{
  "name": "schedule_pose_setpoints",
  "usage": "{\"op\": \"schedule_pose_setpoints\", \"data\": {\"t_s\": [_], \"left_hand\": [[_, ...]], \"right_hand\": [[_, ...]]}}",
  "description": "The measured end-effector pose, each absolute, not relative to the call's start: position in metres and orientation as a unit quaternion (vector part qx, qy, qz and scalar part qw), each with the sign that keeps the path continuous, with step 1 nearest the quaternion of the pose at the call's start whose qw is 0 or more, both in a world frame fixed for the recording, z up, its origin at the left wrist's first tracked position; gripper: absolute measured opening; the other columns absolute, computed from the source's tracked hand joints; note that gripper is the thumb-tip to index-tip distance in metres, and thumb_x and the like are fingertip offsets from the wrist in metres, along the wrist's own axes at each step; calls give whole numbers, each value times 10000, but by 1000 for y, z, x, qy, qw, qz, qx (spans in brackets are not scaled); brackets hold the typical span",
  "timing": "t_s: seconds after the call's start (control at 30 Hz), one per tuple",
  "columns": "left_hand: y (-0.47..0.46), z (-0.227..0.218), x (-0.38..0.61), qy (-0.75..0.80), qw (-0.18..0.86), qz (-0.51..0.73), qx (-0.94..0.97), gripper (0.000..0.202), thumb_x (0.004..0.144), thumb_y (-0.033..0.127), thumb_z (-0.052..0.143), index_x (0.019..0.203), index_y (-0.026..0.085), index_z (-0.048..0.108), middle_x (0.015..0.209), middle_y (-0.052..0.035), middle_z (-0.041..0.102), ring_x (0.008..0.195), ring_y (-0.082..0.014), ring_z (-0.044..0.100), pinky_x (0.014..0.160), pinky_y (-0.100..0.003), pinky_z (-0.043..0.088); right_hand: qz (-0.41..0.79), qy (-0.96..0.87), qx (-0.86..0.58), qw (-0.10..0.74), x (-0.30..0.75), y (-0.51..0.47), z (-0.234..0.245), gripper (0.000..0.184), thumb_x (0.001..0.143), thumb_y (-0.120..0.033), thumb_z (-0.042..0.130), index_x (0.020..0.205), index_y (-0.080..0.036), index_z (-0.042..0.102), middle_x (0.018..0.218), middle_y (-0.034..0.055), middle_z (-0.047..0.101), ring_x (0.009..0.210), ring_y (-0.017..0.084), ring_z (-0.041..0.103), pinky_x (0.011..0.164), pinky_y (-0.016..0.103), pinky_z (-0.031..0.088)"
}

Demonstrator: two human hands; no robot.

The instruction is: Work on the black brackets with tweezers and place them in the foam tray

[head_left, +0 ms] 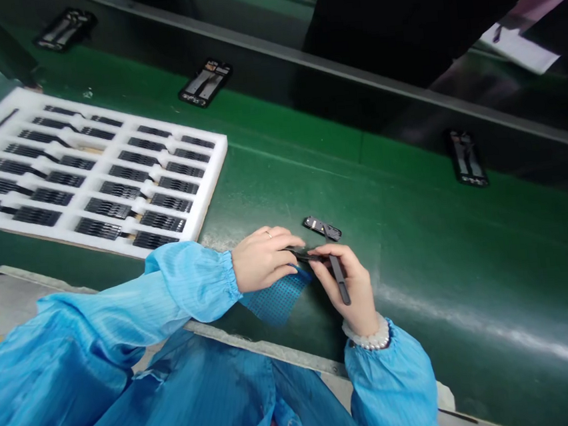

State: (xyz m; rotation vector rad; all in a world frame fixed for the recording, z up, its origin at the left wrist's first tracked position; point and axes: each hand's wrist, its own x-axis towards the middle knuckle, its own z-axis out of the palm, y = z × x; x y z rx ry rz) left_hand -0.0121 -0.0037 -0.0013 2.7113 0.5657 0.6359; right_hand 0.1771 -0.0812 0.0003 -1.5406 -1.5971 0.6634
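Note:
My left hand [264,260] is closed, its fingertips pinching a thin black part [304,255] whose kind I cannot make out. My right hand [350,283] grips dark tweezers [339,280], and its thumb and fingertips meet the same black part from the other side. Just beyond the fingers, a small black phone module [322,228] with a dark strip across it lies on the green bench [281,180]. Beneath my hands a blue perforated sheet [276,301] is partly hidden.
A white foam tray [218,154] at the left holds rows of black flex parts. Opened phone bodies lie along the far side, including one phone body [206,82] behind the tray and another phone body [467,157] at right. White papers [522,49] are at top right.

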Motion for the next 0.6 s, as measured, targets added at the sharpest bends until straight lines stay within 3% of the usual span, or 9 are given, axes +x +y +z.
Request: {"op": "schedule_pose_setpoints", "data": {"t_s": [0.27,0.6], "left_hand": [[-5,-6,-10,183,136,187,955,203,938,270,473,960,169,648,1083,-35,668,991,-188,552,768,-316,373],[-4,-7,-11,212,153,181,948,199,911,320,517,898,202,676,1150,-40,623,995,-207,541,779,-327,389]], "right_hand": [[249,-654,-615,365,174,-83,1,182,830,-294,627,999,-249,572,889,20,662,822,179,650,777,330,516],[310,-575,-632,417,183,-86,7,171,808,-277,643,962,-236,582,949,37,663,825,169,625,766,333,508]]}}
